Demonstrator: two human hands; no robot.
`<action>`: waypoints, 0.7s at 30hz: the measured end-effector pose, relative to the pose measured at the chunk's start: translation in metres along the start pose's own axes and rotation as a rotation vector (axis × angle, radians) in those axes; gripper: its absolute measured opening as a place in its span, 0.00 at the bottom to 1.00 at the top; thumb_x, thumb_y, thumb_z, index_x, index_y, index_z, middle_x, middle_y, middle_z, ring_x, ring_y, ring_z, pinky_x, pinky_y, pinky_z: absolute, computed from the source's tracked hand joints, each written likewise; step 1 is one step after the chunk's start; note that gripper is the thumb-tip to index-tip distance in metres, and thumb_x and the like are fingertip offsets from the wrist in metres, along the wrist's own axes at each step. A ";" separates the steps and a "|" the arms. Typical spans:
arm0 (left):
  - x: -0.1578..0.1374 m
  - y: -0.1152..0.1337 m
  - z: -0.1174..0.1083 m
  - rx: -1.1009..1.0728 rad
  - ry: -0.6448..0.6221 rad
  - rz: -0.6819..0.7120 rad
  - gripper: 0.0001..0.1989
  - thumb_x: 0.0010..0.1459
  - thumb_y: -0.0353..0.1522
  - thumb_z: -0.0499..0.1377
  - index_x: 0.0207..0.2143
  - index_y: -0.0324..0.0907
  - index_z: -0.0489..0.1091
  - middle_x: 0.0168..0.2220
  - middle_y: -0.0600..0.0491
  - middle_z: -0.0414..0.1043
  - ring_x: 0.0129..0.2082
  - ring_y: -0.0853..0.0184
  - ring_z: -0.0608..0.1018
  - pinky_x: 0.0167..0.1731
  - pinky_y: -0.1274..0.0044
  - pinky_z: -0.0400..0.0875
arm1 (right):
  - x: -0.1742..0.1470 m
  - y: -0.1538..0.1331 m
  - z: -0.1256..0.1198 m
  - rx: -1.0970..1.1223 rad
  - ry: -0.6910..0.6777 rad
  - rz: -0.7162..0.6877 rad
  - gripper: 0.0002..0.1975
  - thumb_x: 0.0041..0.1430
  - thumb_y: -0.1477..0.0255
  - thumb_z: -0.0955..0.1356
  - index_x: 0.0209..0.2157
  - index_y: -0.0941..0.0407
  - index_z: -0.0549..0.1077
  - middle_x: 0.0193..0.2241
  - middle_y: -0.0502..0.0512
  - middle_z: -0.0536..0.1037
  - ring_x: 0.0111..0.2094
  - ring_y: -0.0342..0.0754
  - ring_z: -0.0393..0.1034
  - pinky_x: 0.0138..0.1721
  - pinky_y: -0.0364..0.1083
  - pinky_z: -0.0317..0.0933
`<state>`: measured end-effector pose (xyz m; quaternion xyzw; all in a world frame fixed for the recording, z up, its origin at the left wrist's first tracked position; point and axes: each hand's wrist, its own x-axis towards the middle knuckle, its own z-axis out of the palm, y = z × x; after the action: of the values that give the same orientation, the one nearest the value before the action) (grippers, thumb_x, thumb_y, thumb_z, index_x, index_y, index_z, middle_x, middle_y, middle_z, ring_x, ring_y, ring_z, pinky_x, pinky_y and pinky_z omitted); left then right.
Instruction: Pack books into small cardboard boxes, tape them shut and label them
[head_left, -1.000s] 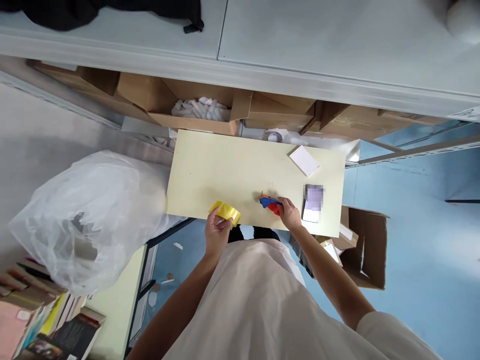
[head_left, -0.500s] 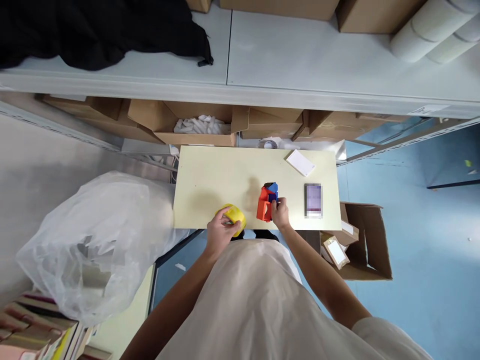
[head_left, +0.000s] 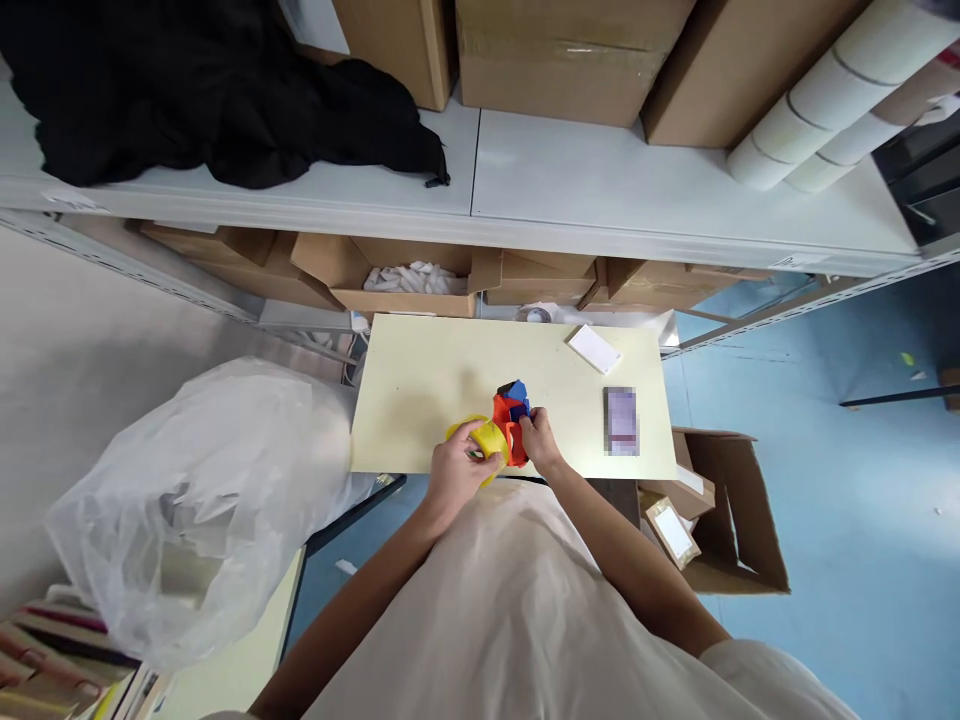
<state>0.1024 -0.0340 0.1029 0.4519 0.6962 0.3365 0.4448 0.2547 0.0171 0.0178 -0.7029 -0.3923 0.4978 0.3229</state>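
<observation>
My left hand [head_left: 456, 466] grips a yellow tape roll [head_left: 491, 438], thumb and fingers curled around its sides. Pinched in my right hand [head_left: 541, 438] is a red and blue tape dispenser [head_left: 513, 412], held by its blue side. Its red frame stands close against the right side of the roll; from here I cannot tell if the roll is inside the frame or just beside it. Both things are over the front part of the pale yellow table [head_left: 420, 370].
A white box [head_left: 594, 349] and a blurred purple item [head_left: 621, 421] lie on the table's right side. An open carton [head_left: 742, 520] stands on the floor to the right, a large plastic bag [head_left: 202, 500] to the left. A grey shelf [head_left: 585, 190] crosses beyond the table.
The yellow roll and the red and blue dispenser have come together; they were apart before. The view has tilted up, showing more of the upper shelf.
</observation>
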 end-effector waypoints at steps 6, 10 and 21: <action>0.000 -0.003 0.000 -0.063 -0.025 0.022 0.24 0.41 0.34 0.66 0.44 0.44 0.71 0.24 0.55 0.75 0.21 0.68 0.76 0.24 0.78 0.71 | -0.015 -0.018 -0.003 0.376 -0.209 0.158 0.15 0.42 0.68 0.68 0.19 0.53 0.54 0.15 0.42 0.59 0.16 0.38 0.54 0.17 0.39 0.50; 0.000 -0.006 -0.003 -0.113 -0.049 -0.016 0.25 0.41 0.34 0.66 0.45 0.43 0.70 0.24 0.56 0.75 0.22 0.68 0.77 0.25 0.78 0.72 | -0.021 -0.027 -0.010 0.490 -0.250 0.183 0.16 0.40 0.68 0.69 0.19 0.53 0.54 0.15 0.42 0.58 0.17 0.38 0.52 0.17 0.40 0.49; 0.006 -0.008 -0.018 -0.252 -0.073 -0.131 0.27 0.39 0.35 0.68 0.45 0.40 0.70 0.25 0.53 0.75 0.19 0.71 0.75 0.21 0.80 0.71 | -0.025 -0.028 -0.019 0.169 -0.140 -0.188 0.22 0.42 0.62 0.72 0.35 0.52 0.58 0.32 0.47 0.67 0.30 0.43 0.61 0.32 0.45 0.61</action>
<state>0.0817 -0.0322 0.1011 0.3580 0.6598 0.3750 0.5440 0.2611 0.0072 0.0578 -0.5971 -0.4347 0.5442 0.3978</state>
